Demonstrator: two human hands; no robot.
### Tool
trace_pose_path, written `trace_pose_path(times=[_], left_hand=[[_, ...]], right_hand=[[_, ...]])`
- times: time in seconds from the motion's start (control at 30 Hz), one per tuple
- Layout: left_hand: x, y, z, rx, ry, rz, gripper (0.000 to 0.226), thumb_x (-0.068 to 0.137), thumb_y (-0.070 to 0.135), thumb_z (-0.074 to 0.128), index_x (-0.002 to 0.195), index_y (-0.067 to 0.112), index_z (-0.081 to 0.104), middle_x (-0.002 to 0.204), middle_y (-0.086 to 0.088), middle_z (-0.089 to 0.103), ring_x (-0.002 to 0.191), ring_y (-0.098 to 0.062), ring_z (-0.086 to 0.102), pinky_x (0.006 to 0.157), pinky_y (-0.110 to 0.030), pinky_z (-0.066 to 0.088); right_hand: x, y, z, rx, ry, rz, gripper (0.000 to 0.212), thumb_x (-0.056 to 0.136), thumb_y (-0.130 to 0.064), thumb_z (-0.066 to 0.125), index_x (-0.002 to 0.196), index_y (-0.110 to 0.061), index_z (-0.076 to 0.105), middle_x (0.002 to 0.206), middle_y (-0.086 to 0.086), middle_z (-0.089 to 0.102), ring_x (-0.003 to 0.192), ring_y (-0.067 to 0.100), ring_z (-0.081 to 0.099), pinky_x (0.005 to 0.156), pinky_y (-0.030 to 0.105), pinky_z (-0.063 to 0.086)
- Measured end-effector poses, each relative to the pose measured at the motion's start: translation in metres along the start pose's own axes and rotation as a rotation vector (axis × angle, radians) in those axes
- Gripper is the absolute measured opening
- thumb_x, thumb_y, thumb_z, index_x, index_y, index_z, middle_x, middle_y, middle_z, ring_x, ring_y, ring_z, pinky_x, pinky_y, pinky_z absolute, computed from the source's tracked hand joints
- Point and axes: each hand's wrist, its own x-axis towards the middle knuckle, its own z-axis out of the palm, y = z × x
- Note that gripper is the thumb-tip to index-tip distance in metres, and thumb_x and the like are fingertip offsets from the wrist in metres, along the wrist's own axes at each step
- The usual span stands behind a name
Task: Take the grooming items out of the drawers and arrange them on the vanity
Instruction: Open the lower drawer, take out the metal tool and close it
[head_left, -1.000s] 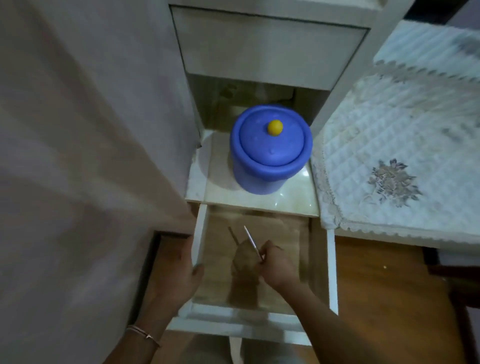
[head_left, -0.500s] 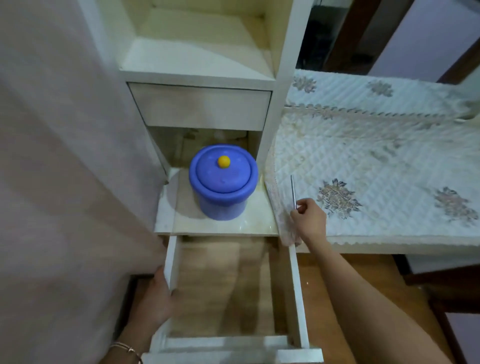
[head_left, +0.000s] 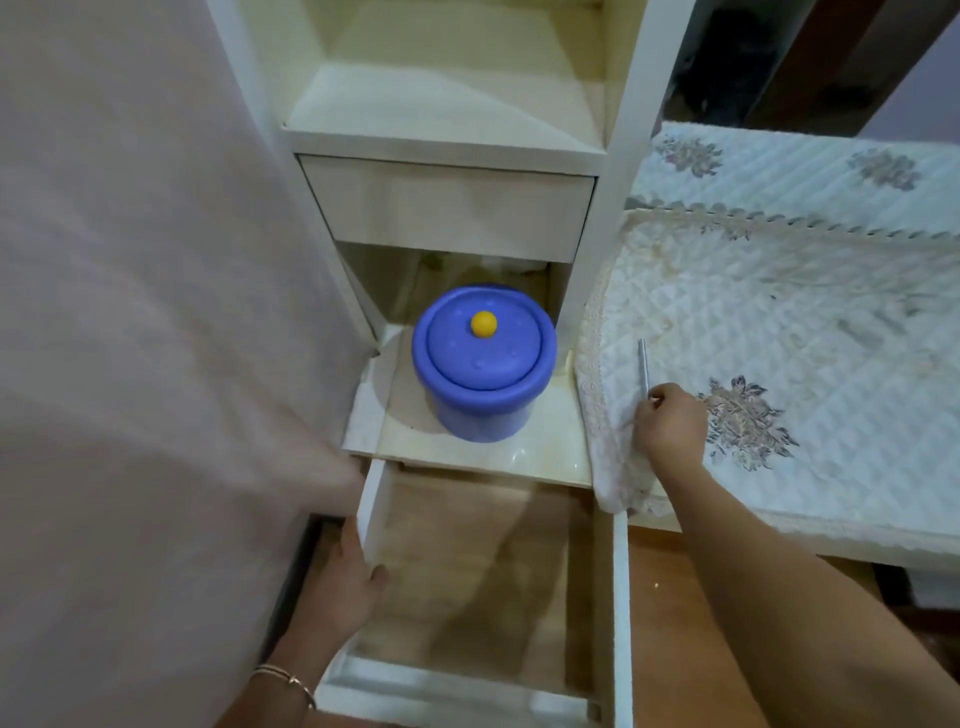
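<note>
My right hand (head_left: 670, 421) pinches the near end of a thin silver metal tool (head_left: 643, 366), which points away from me over the left edge of the quilted white cover (head_left: 810, 322) on the vanity top. My left hand (head_left: 343, 587) grips the left wall of the pulled-out bottom drawer (head_left: 621, 597). The drawer's wooden floor shows nothing on it. A closed white drawer (head_left: 447, 208) sits higher up in the same column.
A blue lidded pot (head_left: 484, 364) with a yellow knob stands on the glossy shelf above the open drawer. An open white shelf (head_left: 441, 109) is at the top. A pale wall panel fills the left. Brown wooden floor lies right of the drawer.
My right hand lifted the silver tool out of the bottom drawer and carried it up and right onto the vanity cover. My left hand stayed on the drawer's left wall.
</note>
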Motion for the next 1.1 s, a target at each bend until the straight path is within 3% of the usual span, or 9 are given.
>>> trace_pose_path(times=[0.1, 0.23, 0.3, 0.5, 0.6, 0.73, 0.83, 0.97, 1.1], left_hand=[[-0.001, 0.003, 0.0, -0.019, -0.011, -0.021, 0.082, 0.082, 0.015, 0.059, 0.143, 0.008, 0.005, 0.148, -0.02, 0.027, 0.127, -0.036, 0.041, 0.103, -0.046, 0.041], [-0.007, 0.003, -0.001, -0.021, -0.031, -0.02, 0.078, 0.085, 0.014, 0.056, 0.144, 0.006, 0.005, 0.146, -0.019, 0.028, 0.127, -0.036, 0.04, 0.104, -0.044, 0.04], [-0.011, -0.001, -0.003, -0.033, -0.032, 0.013, 0.076, 0.085, 0.013, 0.055, 0.144, 0.009, 0.008, 0.144, -0.017, 0.032, 0.125, -0.034, 0.042, 0.103, -0.045, 0.041], [-0.043, -0.033, -0.007, -0.046, -0.042, 0.161, 0.062, 0.087, 0.01, 0.054, 0.142, 0.011, 0.025, 0.143, -0.009, 0.041, 0.125, -0.027, 0.044, 0.104, -0.036, 0.038], [-0.068, -0.053, -0.007, -0.053, -0.096, 0.191, 0.073, 0.076, 0.036, 0.064, 0.139, 0.014, 0.033, 0.146, -0.001, 0.032, 0.131, -0.018, 0.036, 0.109, -0.035, 0.032], [-0.095, -0.077, -0.003, -0.056, -0.116, 0.277, 0.094, 0.052, 0.071, 0.048, 0.134, 0.026, 0.038, 0.139, 0.019, 0.017, 0.126, -0.004, 0.029, 0.107, -0.036, 0.039], [-0.096, -0.089, -0.003, -0.061, -0.067, 0.289, 0.081, 0.062, 0.067, 0.05, 0.129, 0.022, 0.047, 0.138, 0.014, 0.032, 0.12, -0.009, 0.042, 0.098, -0.03, 0.042], [-0.09, -0.089, -0.008, -0.069, -0.034, 0.32, 0.063, 0.07, 0.039, 0.073, 0.126, 0.02, 0.05, 0.136, 0.001, 0.046, 0.11, -0.005, 0.044, 0.092, -0.022, 0.037], [-0.073, -0.081, -0.009, -0.04, -0.012, 0.325, 0.06, 0.069, 0.024, 0.078, 0.123, 0.017, 0.053, 0.132, 0.001, 0.05, 0.108, -0.008, 0.047, 0.092, -0.024, 0.04]], right_hand=[[-0.006, 0.004, 0.001, -0.003, 0.024, -0.081, 0.012, 0.088, -0.007, 0.05, 0.08, -0.005, 0.059, 0.066, 0.009, 0.055, 0.064, 0.027, 0.052, 0.05, 0.026, 0.037], [-0.039, 0.001, -0.007, 0.044, 0.052, -0.177, 0.028, 0.086, -0.009, 0.054, 0.112, -0.002, 0.059, 0.108, 0.018, 0.063, 0.101, 0.034, 0.054, 0.081, 0.039, 0.045], [-0.073, 0.007, -0.01, 0.057, 0.062, -0.318, 0.03, 0.082, -0.007, 0.059, 0.112, -0.004, 0.059, 0.112, 0.017, 0.063, 0.104, 0.034, 0.054, 0.087, 0.041, 0.043], [-0.218, 0.072, 0.013, -0.042, -0.228, -0.394, 0.019, 0.076, -0.018, 0.069, 0.095, -0.02, 0.066, 0.09, -0.002, 0.067, 0.083, 0.015, 0.062, 0.073, 0.024, 0.049], [-0.281, 0.099, 0.027, -0.024, -0.268, -0.406, 0.019, 0.067, -0.032, 0.067, 0.085, -0.029, 0.061, 0.072, -0.007, 0.066, 0.073, 0.01, 0.054, 0.066, 0.018, 0.039], [-0.32, 0.116, 0.035, -0.117, -0.186, -0.412, 0.039, 0.083, -0.056, 0.044, 0.089, -0.022, 0.063, 0.082, -0.002, 0.069, 0.086, 0.011, 0.052, 0.08, 0.022, 0.039], [-0.327, 0.112, 0.037, -0.235, -0.184, -0.368, 0.051, 0.083, -0.056, 0.036, 0.093, -0.017, 0.068, 0.092, 0.001, 0.071, 0.087, 0.022, 0.065, 0.083, 0.026, 0.041], [-0.323, 0.098, 0.034, -0.293, -0.161, -0.284, 0.034, 0.074, -0.049, 0.042, 0.083, -0.026, 0.065, 0.081, -0.009, 0.069, 0.074, 0.016, 0.065, 0.074, 0.021, 0.035], [-0.306, 0.091, 0.032, -0.316, -0.178, -0.325, 0.027, 0.073, -0.046, 0.051, 0.078, -0.024, 0.066, 0.075, -0.007, 0.068, 0.068, 0.019, 0.065, 0.062, 0.027, 0.05]])
